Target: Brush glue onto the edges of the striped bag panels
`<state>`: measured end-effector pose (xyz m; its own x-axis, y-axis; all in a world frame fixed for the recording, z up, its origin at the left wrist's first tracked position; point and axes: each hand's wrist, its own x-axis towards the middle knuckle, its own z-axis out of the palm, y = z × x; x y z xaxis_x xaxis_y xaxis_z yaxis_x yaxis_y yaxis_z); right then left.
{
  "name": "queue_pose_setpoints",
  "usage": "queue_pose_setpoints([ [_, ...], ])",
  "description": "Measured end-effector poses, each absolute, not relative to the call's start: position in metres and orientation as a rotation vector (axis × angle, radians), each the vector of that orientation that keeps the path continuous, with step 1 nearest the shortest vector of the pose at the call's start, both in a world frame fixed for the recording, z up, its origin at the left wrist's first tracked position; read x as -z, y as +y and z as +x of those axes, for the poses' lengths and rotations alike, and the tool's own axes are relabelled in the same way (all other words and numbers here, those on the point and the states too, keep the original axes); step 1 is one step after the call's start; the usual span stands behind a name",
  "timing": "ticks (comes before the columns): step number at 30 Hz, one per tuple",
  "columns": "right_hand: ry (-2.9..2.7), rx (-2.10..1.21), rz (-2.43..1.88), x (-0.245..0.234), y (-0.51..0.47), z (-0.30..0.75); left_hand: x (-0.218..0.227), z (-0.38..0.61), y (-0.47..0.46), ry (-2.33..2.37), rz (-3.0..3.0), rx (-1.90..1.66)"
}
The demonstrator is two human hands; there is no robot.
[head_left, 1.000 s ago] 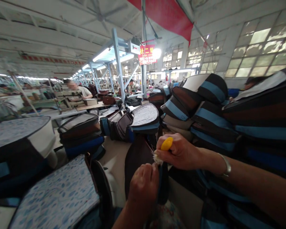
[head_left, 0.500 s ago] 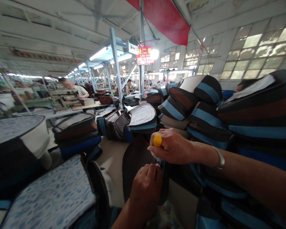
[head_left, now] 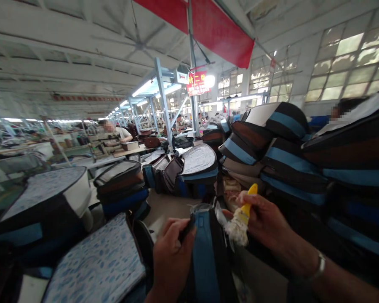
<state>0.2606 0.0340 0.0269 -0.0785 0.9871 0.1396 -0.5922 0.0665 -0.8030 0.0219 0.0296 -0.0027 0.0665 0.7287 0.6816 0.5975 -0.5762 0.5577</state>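
Observation:
My right hand (head_left: 261, 214) is closed around the yellow handle of a brush (head_left: 241, 221). Its pale, clumped bristles point down and to the left. In front of me stands a dark bag piece (head_left: 205, 240) with a wide blue stripe facing up. My left hand (head_left: 174, 248) pinches the dark edge of this piece at its left, thumb against fingers. The bristles hang close to the right side of the piece; whether they touch it I cannot tell. A patterned bag piece (head_left: 101, 261), light blue and white, lies left of my left hand.
Stacked dark bags with blue bands (head_left: 290, 164) rise at the right. More bag pieces (head_left: 121, 189) stand on the left and at the table's back. Farther off, a person (head_left: 115, 132) sits at a sewing machine, near a blue metal post (head_left: 164, 105).
My right hand has moved right and away from the piece, bringing the bristles into view. The dark piece has been tipped so its blue-striped side shows. My left hand has shifted left.

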Motion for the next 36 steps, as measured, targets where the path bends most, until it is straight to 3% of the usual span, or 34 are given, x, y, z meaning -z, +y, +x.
queue_pose_setpoints([
  [5, -0.782, -1.597, -0.307, 0.007, 0.035, 0.218, 0.007, 0.007, 0.035, 1.607, 2.036, -1.585],
  [9, -0.873, -1.605, -0.267, 0.003, 0.027, 0.192, -0.002, 0.001, 0.027, 1.627, 2.255, -1.449],
  [18, -0.932, -1.645, -0.304, -0.002, 0.027, 0.184, -0.019, 0.006, 0.027, 1.702, 2.146, -1.353],
  [24, -0.923, -1.143, -0.602, -0.029, 0.061, 0.203, -0.018, 0.013, 0.026, 1.609, 2.145, -1.348],
  [31, -1.499, -0.483, -0.752, -0.052, 0.091, 0.190, -0.011, 0.012, 0.026, 1.548, 2.180, -1.367],
  [36, -1.488, -0.491, -0.722, -0.055, 0.080, 0.188, -0.011, 0.005, 0.027, 1.582, 2.185, -1.384],
])
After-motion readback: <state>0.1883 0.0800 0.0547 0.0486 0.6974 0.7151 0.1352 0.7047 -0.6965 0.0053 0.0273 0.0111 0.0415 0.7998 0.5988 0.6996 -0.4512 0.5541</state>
